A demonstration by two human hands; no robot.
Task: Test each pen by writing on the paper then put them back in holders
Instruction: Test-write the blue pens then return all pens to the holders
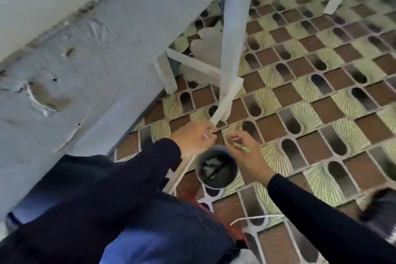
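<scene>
**Pen poised over the holder**

The right hand (246, 153) is pinching a green pen (241, 148), which is lying slantwise just above the holder (230, 174) on the floor (321, 113). The left hand (192, 138) is pinching something thin and blurred beside it.

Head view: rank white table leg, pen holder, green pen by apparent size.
1. White table leg.
2. Pen holder, though it sits nearer the camera.
3. Green pen, mostly hidden in the right hand.
</scene>
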